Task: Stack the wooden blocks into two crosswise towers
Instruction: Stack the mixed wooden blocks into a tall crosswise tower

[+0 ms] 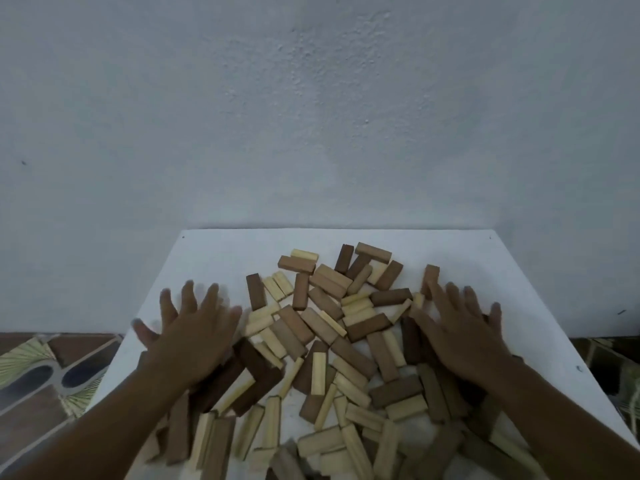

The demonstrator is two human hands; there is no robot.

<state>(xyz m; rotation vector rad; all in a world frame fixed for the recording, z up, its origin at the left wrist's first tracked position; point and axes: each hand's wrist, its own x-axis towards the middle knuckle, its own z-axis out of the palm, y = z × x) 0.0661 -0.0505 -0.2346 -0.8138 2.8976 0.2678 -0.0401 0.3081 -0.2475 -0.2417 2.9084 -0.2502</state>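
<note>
Head view: a white table (207, 258) stands against a pale, rough-textured wall (311, 116), and its surface carries a loose heap of wooden blocks (332, 344) in three tones: pale yellow, mid brown and dark brown. The blocks lie flat or tilted across one another in no order; none is stacked into a tower. The heap spreads from near the far edge of the table toward the near edge, densest in the centre and at the near side. The left hand (192, 332) is at the left margin of the heap, palm down, fingers straight and spread apart, gripping nothing; its fingertips are blurred, and its wrist lies over dark brown blocks (249, 375). The right hand (460, 336) is at the right margin of the heap, palm down, fingers straight and fanned out, gripping nothing; whether the palm touches the blocks under it cannot be told. One mid-brown block (430, 278) lies just beyond the right fingertips, apart from the main heap. Both forearms enter from the bottom corners of the frame and pass over blocks at the near side. To the left of the table, a patterned floor covering (38, 372) is visible below the table level.
</note>
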